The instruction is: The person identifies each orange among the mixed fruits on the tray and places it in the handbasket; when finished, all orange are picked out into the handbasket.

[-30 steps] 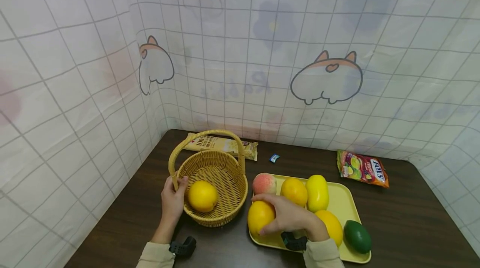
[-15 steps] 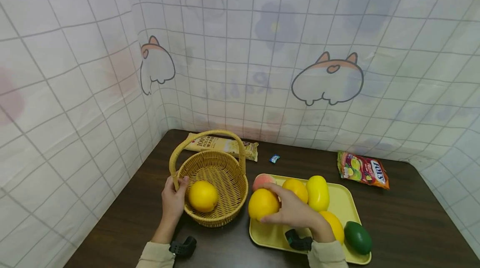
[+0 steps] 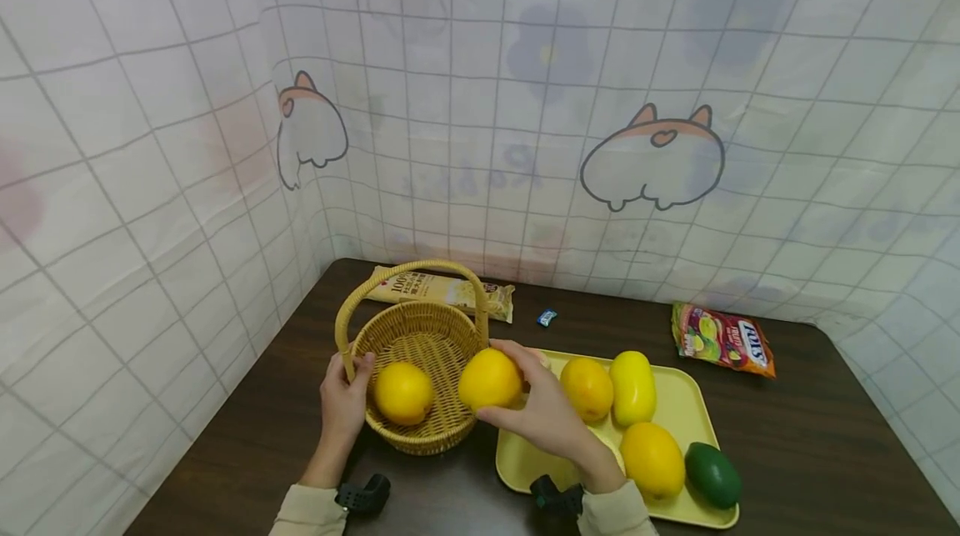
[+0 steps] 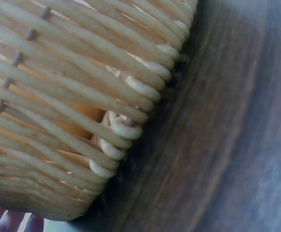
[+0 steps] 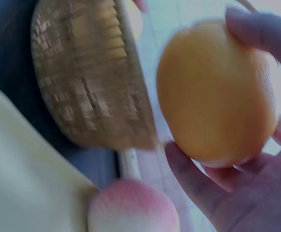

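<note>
My right hand grips an orange and holds it up over the right rim of the wicker basket. In the right wrist view, thumb and fingers wrap the held orange, beside the basket wall. Inside the basket, at its left, lies another yellow-orange fruit. My left hand holds the basket's left side at the foot of its handle, thumb toward the inside. Only fingertips of it show in the left wrist view, below the woven wall.
A yellow tray on the right bears an orange, a long yellow fruit, a large yellow fruit, an avocado-like green fruit and a peach. Behind lie a snack packet, a small blue wrapper and a candy bag.
My right hand has lifted the orange from the tray's left side and carried it left to the basket's rim. The left hand has stayed on the basket.
</note>
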### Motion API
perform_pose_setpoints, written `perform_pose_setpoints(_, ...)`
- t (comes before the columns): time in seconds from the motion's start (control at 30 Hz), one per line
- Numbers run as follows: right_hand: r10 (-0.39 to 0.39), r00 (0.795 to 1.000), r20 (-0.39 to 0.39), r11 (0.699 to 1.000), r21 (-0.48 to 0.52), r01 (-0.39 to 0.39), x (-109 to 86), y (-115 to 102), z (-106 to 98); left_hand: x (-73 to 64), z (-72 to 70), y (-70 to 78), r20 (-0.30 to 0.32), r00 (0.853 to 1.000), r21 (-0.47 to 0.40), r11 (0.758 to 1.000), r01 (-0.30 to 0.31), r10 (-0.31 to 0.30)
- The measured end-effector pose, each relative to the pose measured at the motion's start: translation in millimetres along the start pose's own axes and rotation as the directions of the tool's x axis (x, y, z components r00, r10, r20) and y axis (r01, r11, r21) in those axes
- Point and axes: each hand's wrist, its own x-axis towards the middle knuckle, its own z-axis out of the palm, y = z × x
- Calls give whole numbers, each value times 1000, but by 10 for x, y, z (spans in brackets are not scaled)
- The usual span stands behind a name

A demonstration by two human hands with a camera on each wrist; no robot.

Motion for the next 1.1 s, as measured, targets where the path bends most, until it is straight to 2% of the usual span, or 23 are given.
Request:
perform_pose_setpoints(0.1,-15,1000,-12,999,29,15,51,-13,134,-3,0,-5,-2,1000,12,1000,-3,3)
perform_pose_setpoints(0.2,-34,999,-36,999,-3,34,90,-12,261,-4,6,-13,1,1000,21,1000,2,-2)
perform_pose_setpoints(0.33,-52,993,-109,997,-53,47,142,-15,388,-5,15,-12,-12,1000,25,1000,2,-1)
perform_pose_setpoints(0.57,-59,983,-174,997,-57,50,252,-19,545,0,8,-14,-25,1000,37,999,1,-1)
perform_pose_setpoints(0.77,-17,970,-243,1000,1,17,351,-12,678,-1,2,5,-28,1000,26,1000,0,0)
perform_pose_setpoints(1.1,76,935,-346,994,103,-42,538,-31,914,2,13,-1,-45,999,22,1000,-13,14)
